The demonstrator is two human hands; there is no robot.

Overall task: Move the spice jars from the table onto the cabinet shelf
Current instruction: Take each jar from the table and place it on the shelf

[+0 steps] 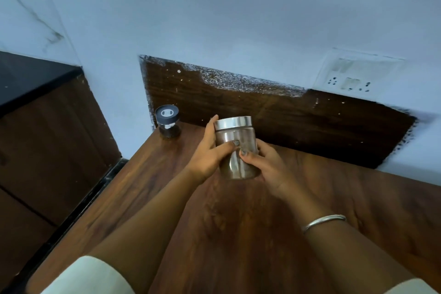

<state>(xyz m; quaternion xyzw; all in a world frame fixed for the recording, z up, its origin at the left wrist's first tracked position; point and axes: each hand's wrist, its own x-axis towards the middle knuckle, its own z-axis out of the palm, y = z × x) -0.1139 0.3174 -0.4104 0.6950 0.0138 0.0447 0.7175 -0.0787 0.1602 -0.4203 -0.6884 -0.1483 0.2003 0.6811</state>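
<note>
Dim, bluish light, slightly soft throughout. Glare streaks the lid of the jar (pixel 235 135); a faint shadow darkens the bench (pixel 226 210) below it; straight edges far from it bow.

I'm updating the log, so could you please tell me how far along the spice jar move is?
Done: nothing shows as shelved yet. In hand: left hand and right hand both hold the silver-lidded jar. Left: that jar, plus the black-lidded jar standing at the far left corner of the table.

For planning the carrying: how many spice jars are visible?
2. The silver-lidded jar is held in the left hand and right hand; the black-lidded jar stands at the far left corner of the table. Others may be out of view.
</note>
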